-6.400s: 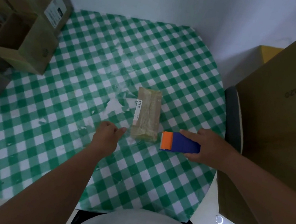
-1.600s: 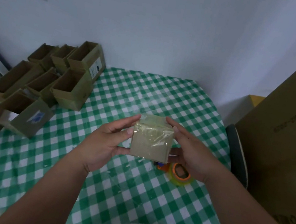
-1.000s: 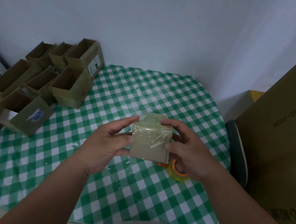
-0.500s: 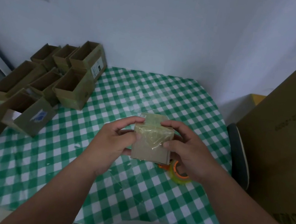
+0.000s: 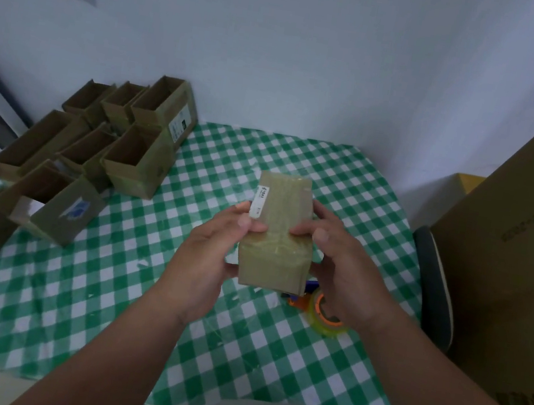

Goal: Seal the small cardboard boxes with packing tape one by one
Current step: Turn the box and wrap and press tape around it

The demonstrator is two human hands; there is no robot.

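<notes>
I hold a small closed cardboard box (image 5: 278, 228) above the table, its long side pointing away from me and a white label on its left top edge. My left hand (image 5: 213, 250) grips its left side, thumb on the top. My right hand (image 5: 339, 265) grips the right side, thumb pressing the shiny tape on the top near end. The tape dispenser (image 5: 322, 309), orange with a clear roll, lies on the green checked tablecloth (image 5: 108, 282) just below my right hand, partly hidden by it.
Several open small cardboard boxes (image 5: 133, 161) are piled at the table's far left. A big cardboard carton (image 5: 520, 261) stands at the right, with a dark chair edge (image 5: 433, 282) beside the table. A white wall is behind.
Since 6.4 s ago the box left the table and the dispenser was put down. In the last second both hands tilted the box so its top faces up, thumbs now on the top.
</notes>
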